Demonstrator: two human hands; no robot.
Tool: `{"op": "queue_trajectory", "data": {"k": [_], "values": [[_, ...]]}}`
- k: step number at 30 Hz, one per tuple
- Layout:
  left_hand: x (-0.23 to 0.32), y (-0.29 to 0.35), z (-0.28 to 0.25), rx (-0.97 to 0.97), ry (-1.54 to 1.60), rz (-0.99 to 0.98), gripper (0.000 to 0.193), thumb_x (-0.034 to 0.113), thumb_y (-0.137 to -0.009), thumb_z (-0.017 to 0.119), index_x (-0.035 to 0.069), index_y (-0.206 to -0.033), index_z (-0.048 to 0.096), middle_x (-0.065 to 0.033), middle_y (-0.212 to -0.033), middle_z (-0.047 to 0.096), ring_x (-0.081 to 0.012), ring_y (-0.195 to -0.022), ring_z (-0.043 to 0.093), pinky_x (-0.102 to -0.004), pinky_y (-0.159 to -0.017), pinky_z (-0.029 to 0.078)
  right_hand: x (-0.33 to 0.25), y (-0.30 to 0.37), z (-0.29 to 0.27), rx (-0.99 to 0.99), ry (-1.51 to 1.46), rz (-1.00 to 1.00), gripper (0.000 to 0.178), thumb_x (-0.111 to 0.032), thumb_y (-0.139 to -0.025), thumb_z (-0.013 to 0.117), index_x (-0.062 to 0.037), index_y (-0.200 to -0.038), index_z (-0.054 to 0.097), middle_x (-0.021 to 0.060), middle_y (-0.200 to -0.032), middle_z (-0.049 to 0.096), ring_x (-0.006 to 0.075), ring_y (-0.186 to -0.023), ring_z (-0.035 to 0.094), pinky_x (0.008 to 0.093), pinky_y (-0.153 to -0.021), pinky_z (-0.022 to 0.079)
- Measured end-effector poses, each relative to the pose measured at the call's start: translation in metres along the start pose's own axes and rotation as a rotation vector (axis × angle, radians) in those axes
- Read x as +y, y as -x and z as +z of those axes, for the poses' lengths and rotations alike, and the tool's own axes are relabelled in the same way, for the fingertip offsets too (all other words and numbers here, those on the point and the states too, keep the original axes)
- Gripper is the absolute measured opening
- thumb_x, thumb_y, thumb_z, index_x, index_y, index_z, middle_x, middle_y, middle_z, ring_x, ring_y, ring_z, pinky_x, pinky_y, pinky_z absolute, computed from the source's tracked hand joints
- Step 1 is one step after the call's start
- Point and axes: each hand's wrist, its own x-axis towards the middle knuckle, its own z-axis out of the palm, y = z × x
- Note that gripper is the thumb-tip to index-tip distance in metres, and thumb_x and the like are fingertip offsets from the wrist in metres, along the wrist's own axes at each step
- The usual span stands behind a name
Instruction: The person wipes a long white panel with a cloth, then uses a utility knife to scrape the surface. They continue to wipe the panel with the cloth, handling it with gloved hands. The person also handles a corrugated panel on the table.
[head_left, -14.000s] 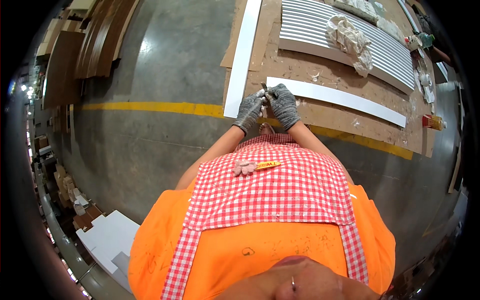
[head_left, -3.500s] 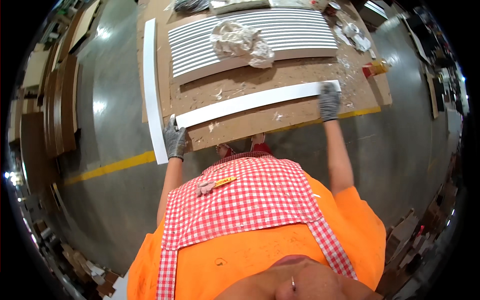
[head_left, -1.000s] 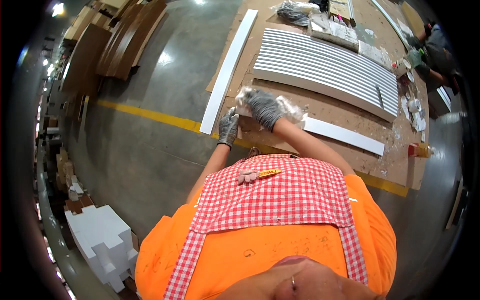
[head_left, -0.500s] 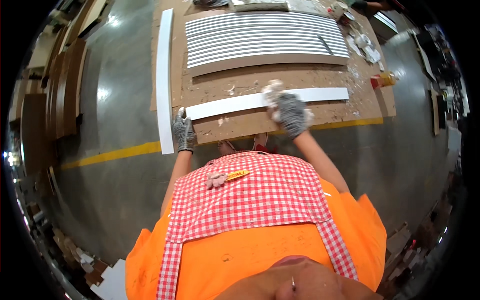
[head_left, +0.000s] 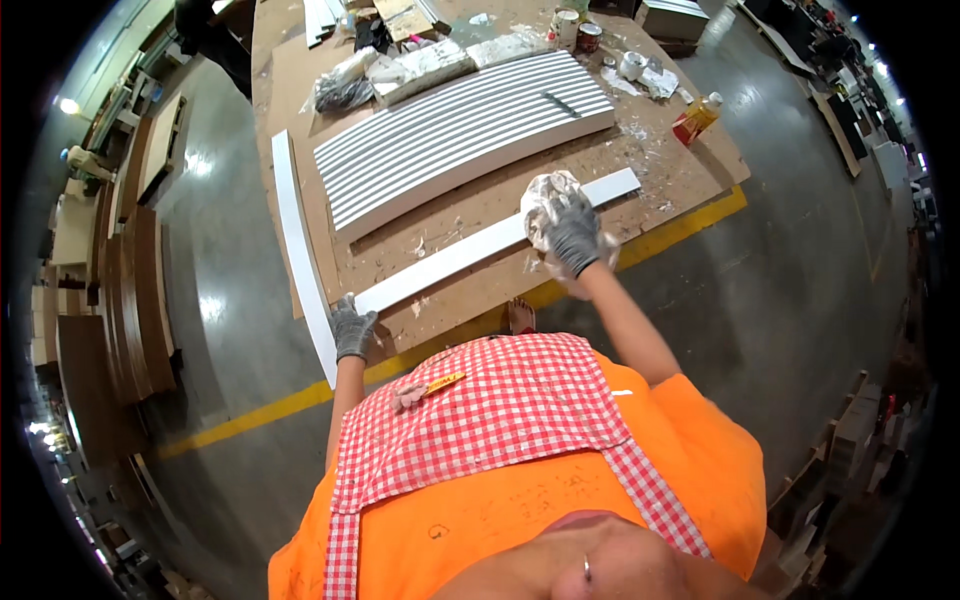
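A long white strip [head_left: 450, 261] lies across the near part of the cardboard-covered table. My left hand [head_left: 352, 330], in a grey glove, closes its fingers on the strip's left end. My right hand [head_left: 575, 238], gloved alike, presses a crumpled whitish rag [head_left: 549, 196] onto the strip, right of its middle. The rag hides that stretch of the strip and some of my fingertips. A second white strip [head_left: 298, 235] lies lengthwise along the table's left side, its near end jutting past the edge beside my left hand.
Behind the strip lies a stack of white-edged strips [head_left: 465, 140] with a dark slim tool [head_left: 562, 104] on top. A yellow-orange bottle [head_left: 698, 118] stands near the table's right edge. Farther back are a plastic-wrapped bundle [head_left: 347, 84], cans [head_left: 588, 38] and papers. Brown panels [head_left: 130, 300] stand at left.
The view has turned, so the table appears tilted and more of its far side shows. My right hand has slid the rag rightward along the strip. My left hand stays at the strip's end.
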Motion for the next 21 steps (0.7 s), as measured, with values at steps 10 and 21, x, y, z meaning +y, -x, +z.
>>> {"op": "queue_trajectory", "data": {"k": [10, 21], "values": [[0.004, 0.003, -0.014, -0.017, -0.171, 0.088, 0.066, 0.029, -0.061, 0.078, 0.001, -0.117, 0.055, -0.0186, -0.116, 0.055, -0.0374, -0.116, 0.043, -0.0423, -0.103, 0.032, 0.086, -0.044, 0.018, 0.105, -0.141, 0.343, 0.03, -0.036, -0.087, 0.052, -0.0103, -0.098, 0.063, 0.014, -0.096, 0.064, 0.0294, -0.087, 0.062, 0.0401, -0.075, 0.051], [0.024, 0.034, -0.061, 0.001, 1.116, -0.034, 0.064, 0.0, -0.073, 0.067, 0.0, -0.13, 0.039, -0.0086, -0.117, 0.053, -0.0177, -0.104, 0.055, -0.0276, -0.079, 0.052, 0.219, -0.084, -0.069, 0.19, -0.265, 0.233, 0.028, -0.023, -0.081, 0.059, -0.0082, -0.104, 0.067, 0.0157, -0.104, 0.065, 0.0323, -0.096, 0.061, 0.0385, -0.087, 0.047]]}}
